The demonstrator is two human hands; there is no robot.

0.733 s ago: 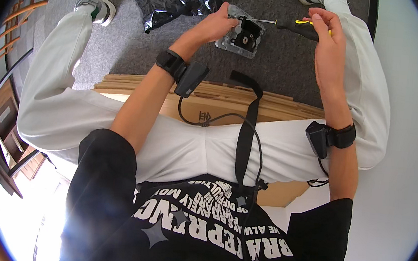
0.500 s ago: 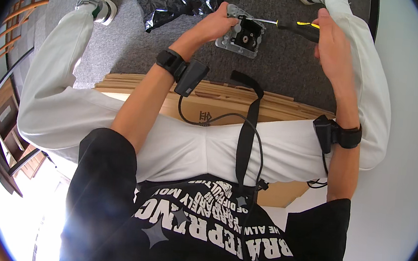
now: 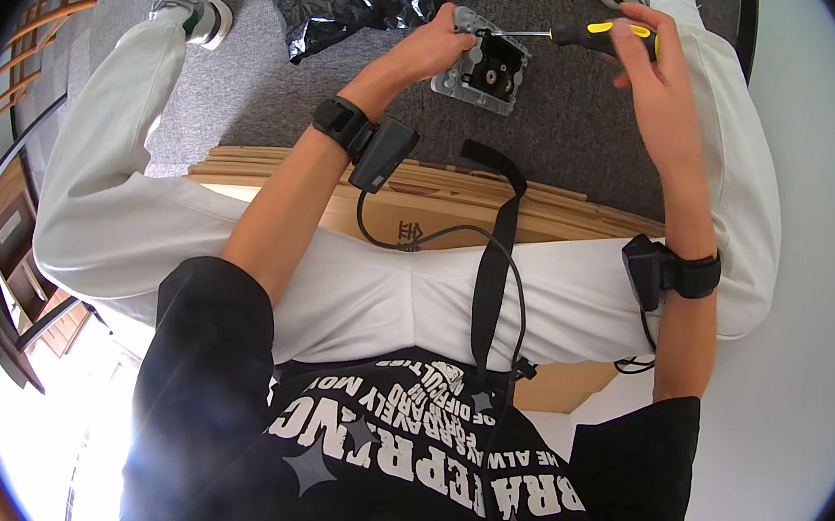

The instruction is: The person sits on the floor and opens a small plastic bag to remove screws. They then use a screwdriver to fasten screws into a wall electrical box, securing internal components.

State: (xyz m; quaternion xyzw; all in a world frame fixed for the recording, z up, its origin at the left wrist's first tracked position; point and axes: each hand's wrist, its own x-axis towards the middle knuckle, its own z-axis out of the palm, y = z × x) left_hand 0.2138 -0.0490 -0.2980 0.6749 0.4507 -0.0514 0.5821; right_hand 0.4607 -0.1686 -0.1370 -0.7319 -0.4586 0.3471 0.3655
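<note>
My left hand (image 3: 428, 51) is closed on the left edge of a squarish grey housing (image 3: 456, 85) with a recessed black middle and small round metal parts. My right hand (image 3: 662, 98) grips the handle of a black-and-yellow screwdriver (image 3: 577, 37), thumb and fingers round its far end. The thin shaft points left at the upper part of the housing, close to my left fingertips. Whether the tip sits in a screw is too small to tell.
A crumpled glossy black plastic bag (image 3: 352, 3) lies on the grey carpet (image 3: 224, 81) left of the housing. Flat cardboard (image 3: 345, 175) lies before my lap, with a black strap (image 3: 498, 258) and cable across it. A white wall (image 3: 796, 397) rises at the right.
The screwdriver handle has turned and tilted up slightly, showing its yellow parts differently. My right hand has shifted a little, its fingers moving round the handle. My left hand and the housing stay put.
</note>
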